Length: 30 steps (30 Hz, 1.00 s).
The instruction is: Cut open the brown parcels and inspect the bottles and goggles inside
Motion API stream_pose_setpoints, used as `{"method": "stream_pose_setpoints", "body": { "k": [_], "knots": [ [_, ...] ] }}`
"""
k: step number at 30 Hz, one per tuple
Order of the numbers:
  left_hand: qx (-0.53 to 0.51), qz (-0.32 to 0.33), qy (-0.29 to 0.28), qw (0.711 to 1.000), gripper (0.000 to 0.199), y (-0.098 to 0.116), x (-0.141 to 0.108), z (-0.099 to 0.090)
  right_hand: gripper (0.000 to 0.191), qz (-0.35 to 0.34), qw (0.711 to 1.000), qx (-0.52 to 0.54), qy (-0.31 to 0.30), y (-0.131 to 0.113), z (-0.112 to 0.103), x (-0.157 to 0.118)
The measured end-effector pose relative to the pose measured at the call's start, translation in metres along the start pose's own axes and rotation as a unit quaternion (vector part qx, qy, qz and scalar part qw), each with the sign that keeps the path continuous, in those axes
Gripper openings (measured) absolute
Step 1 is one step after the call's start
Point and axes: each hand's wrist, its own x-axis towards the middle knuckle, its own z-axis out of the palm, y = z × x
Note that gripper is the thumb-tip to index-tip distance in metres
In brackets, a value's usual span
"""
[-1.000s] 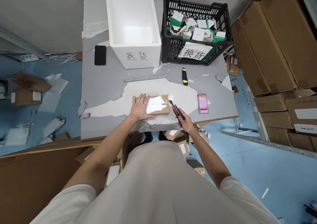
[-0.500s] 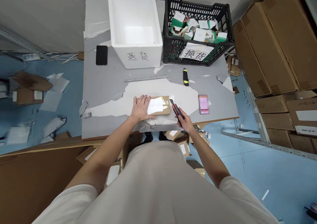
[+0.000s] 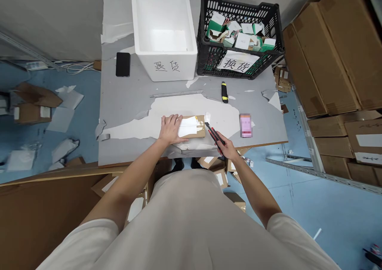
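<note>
A small cardboard box (image 3: 195,131) with a white label and clear tape lies on the table's torn white covering. My left hand (image 3: 171,130) is over its left end, fingers on top toward the far edge and thumb along the near side, holding it. In my right hand (image 3: 226,145) is a black and red utility knife (image 3: 214,133), gripped by its handle. Its tip points up-left, close to the taped right end of the box; I cannot tell whether they touch.
A white foam bin (image 3: 167,67) and a black crate (image 3: 205,61) of green-white cartons stand at the back of the table (image 3: 125,102). Also on it are a black phone (image 3: 123,64), a yellow-black cutter (image 3: 224,92) and a pink-screened device (image 3: 246,126). Boxes (image 3: 325,63) are stacked right.
My right hand and the knife have shifted very slightly right and down, away from the box's end. My left hand and the box stay practically in place.
</note>
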Motion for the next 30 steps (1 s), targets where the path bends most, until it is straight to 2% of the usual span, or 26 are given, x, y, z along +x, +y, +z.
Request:
{"method": "stream_pose_setpoints", "body": {
  "k": [10, 15, 23, 26, 30],
  "knots": [
    [-0.020, 0.013, 0.023, 0.999, 0.114, -0.002, -0.002, 0.006, 0.066, 0.045, 0.995, -0.029, -0.086, -0.010, -0.026, -0.014],
    [-0.018, 0.005, 0.013, 1.000, 0.114, -0.002, -0.002, 0.006, 0.065, 0.035, 0.987, -0.074, -0.138, -0.012, -0.035, -0.024],
    [-0.009, 0.002, 0.004, 1.000, 0.111, -0.002, -0.002, 0.005, 0.062, 0.035, 0.987, -0.085, -0.134, -0.006, -0.034, -0.032],
    [-0.004, 0.001, 0.007, 1.000, 0.113, -0.001, -0.002, 0.005, 0.064, 0.037, 0.991, -0.082, -0.101, 0.000, -0.035, -0.032],
    [-0.004, 0.002, 0.008, 1.000, 0.115, 0.000, -0.005, 0.005, 0.070, 0.015, 0.991, -0.123, 0.054, 0.013, -0.034, -0.017]
  ]
}}
